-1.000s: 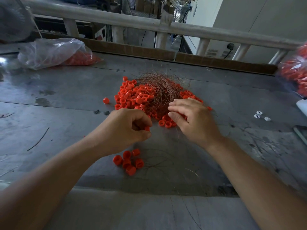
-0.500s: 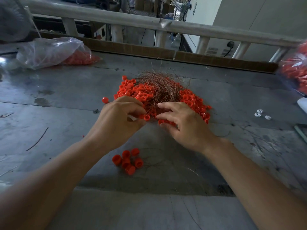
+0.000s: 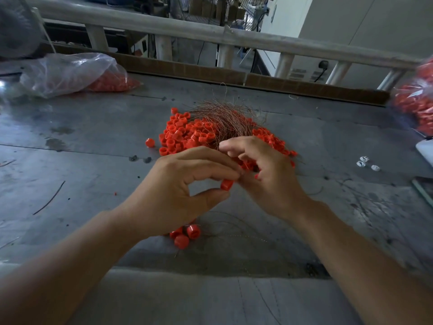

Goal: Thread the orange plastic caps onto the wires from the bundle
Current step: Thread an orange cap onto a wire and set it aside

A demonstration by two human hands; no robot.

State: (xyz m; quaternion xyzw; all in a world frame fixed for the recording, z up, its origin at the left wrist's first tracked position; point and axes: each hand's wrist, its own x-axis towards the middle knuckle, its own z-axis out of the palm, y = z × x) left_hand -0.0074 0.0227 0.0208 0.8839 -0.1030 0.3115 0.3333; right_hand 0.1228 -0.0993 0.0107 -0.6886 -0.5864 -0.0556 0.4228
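Our left hand (image 3: 178,195) pinched an orange cap (image 3: 226,184) just beside our right hand (image 3: 269,177), likely presenting it for threading; whether those curled right fingers (image 3: 236,145) held a wire, we couldn't tell.

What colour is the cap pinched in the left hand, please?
The cap is orange-red, seen best in the head view.

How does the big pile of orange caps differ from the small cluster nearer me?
The big pile holds many caps, the small cluster only a few. The big pile lies farther away with the wire bundle resting on it; the small cluster lies on the near side, partly hidden behind the left hand. Both are the same orange caps on the grey table.
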